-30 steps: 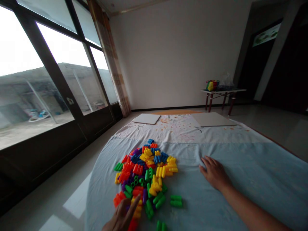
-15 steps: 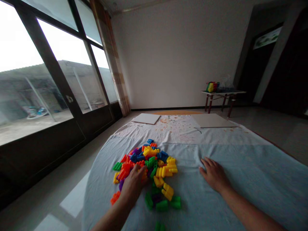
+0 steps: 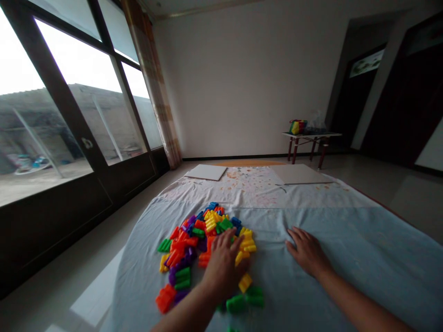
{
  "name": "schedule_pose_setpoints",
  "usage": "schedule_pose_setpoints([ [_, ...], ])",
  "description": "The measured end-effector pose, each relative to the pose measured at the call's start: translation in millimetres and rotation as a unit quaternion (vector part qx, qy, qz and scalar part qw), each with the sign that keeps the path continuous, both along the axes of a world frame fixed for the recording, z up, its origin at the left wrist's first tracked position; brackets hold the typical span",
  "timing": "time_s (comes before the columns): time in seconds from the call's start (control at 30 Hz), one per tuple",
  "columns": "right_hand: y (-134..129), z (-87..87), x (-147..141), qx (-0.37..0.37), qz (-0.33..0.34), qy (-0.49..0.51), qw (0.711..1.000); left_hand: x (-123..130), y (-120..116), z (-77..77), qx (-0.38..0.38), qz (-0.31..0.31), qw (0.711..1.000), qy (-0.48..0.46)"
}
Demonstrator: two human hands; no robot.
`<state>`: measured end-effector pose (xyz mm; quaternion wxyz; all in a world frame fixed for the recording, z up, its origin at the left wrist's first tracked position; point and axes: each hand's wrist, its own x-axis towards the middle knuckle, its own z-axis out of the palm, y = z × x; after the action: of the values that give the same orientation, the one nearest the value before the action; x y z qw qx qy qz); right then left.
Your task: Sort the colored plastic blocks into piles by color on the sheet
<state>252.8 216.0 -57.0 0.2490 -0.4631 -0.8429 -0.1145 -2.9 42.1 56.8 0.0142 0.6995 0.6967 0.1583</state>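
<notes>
A loose pile of plastic blocks in red, purple, green, blue and yellow lies on the light blue cloth (image 3: 277, 286). My left hand (image 3: 224, 260) is over the right part of this pile, fingers spread among red blocks (image 3: 205, 259), a green block (image 3: 224, 224) and yellow blocks (image 3: 247, 240). It grips nothing that I can see. To the right of the pile, my right hand (image 3: 306, 251) rests flat on the cloth with its fingers apart and holds nothing. Some green blocks (image 3: 237, 304) sit by my left wrist, partly hidden by the arm.
At the table's far end lie a white board (image 3: 206, 172) on the left and a larger board (image 3: 300, 174) on the right. Beyond, a small table (image 3: 311, 135) against the wall bears a colourful bag (image 3: 297, 127). Glass doors and a curtain (image 3: 157, 92) stand at left.
My left hand has moved right across the pile and its fingers have spread. Blocks on the left and in the middle have shifted. My right hand has stayed put, while the view has turned slightly right.
</notes>
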Motion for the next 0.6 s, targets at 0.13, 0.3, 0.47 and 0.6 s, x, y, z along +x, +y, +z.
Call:
schedule_pose_setpoints([
  [0.13, -1, -0.2, 0, 0.008, 0.004, 0.002, 1.000, 34, -27, -50.0, -0.007, -0.272, 0.960, 0.069],
  [0.3, -1, -0.1, 0, 0.009, 0.002, 0.004, 1.000, 19, -29, -66.1, 0.042, -0.275, 0.949, 0.149],
  [0.47, 3, -4.4, 2, 0.012, 0.007, 0.013, 1.000, -35, -12, -43.9, 0.047, -0.142, 0.973, 0.176],
  [0.6, 5, -6.4, 3, 0.017, 0.011, -0.002, 1.000, -71, 6, -34.1, 0.055, -0.030, 0.988, 0.142],
])
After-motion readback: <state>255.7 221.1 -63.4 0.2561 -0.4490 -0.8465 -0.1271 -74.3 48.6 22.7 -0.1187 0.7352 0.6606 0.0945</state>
